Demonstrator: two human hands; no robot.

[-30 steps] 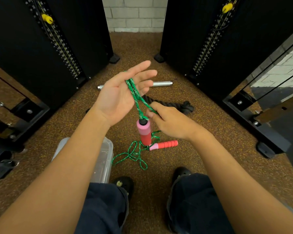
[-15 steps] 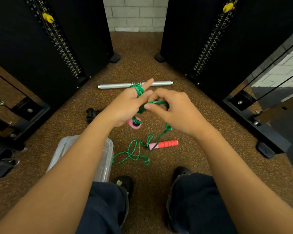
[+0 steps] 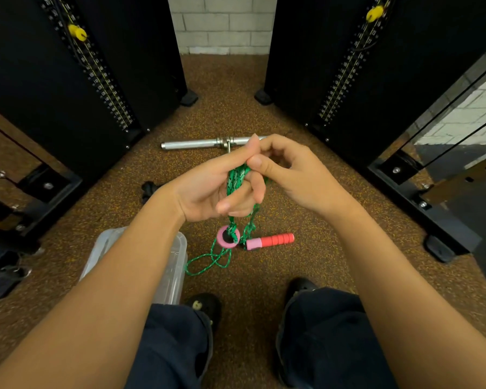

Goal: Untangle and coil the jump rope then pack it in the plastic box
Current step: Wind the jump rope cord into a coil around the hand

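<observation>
The green jump rope (image 3: 235, 179) is wound in several turns around my left hand (image 3: 213, 189), whose palm faces me. My right hand (image 3: 289, 172) pinches the rope at my left fingertips. One pink handle (image 3: 228, 236) hangs end-on just below my left hand. The other pink and red handle (image 3: 270, 241) lies on the floor to its right. A loose tangle of rope (image 3: 211, 259) rests on the floor beside the clear plastic box (image 3: 171, 265), which my left forearm partly hides.
Black weight-stack machines (image 3: 76, 80) (image 3: 362, 66) stand left and right. A steel bar handle (image 3: 199, 143) lies on the brown speckled floor beyond my hands. My two shoes (image 3: 205, 307) (image 3: 300, 287) are at the bottom.
My left hand turned from open palm to knuckles up and back to palm facing me. My right hand carried the rope around it, and the loose pile on the floor shrank.
</observation>
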